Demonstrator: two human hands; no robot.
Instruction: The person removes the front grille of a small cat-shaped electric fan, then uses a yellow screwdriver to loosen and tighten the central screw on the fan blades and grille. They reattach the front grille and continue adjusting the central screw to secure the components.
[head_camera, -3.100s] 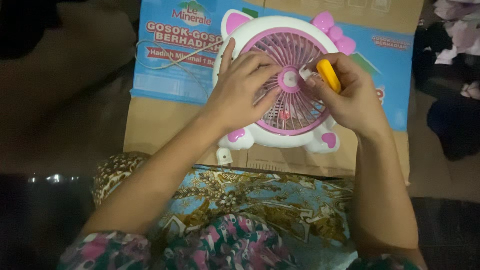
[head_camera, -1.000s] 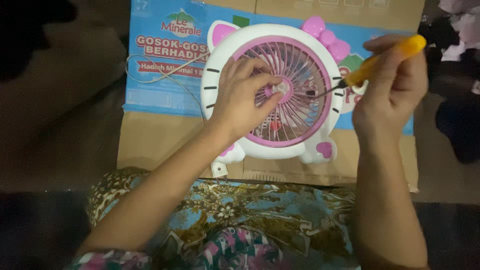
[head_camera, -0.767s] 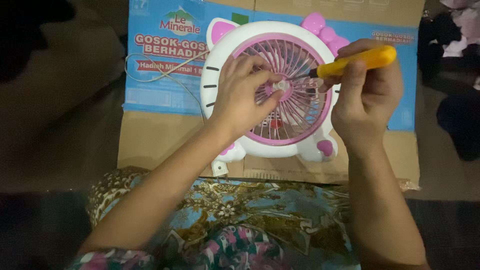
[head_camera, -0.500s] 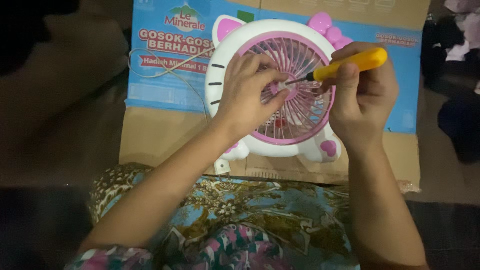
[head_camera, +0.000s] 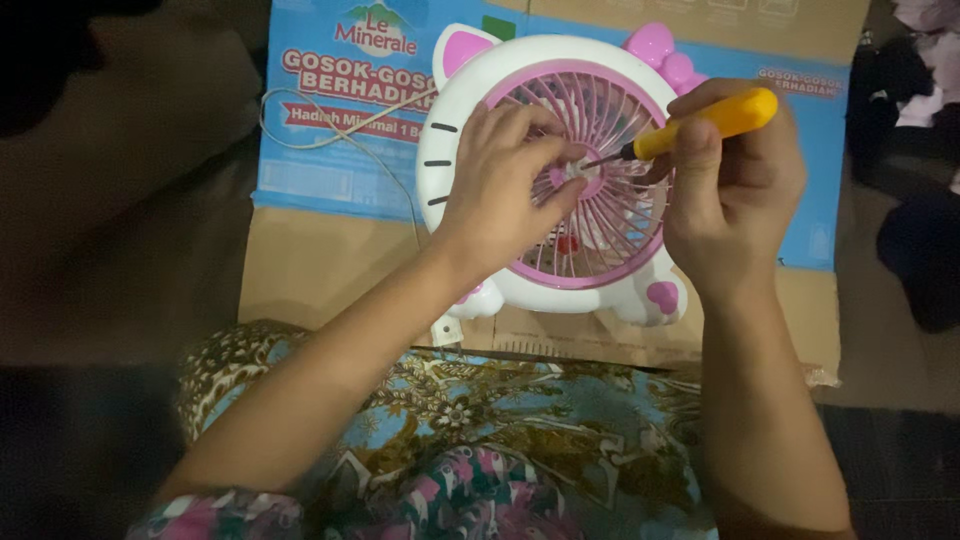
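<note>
A white and pink cat-shaped table fan lies face up on a flattened cardboard box. My left hand rests on its pink grille, fingertips pinching at the small centre hub. My right hand grips a yellow-handled screwdriver, held nearly level, with its thin metal tip touching the hub beside my left fingertips.
The fan's white cord loops over the blue printed part of the cardboard, ending near a white plug at the front edge. My lap in patterned cloth lies below. Dark clothing is heaped at the right.
My right hand swung the screwdriver from raised and away from the fan down to the centre hub. My left hand stayed on the grille; the view shifted slightly.
</note>
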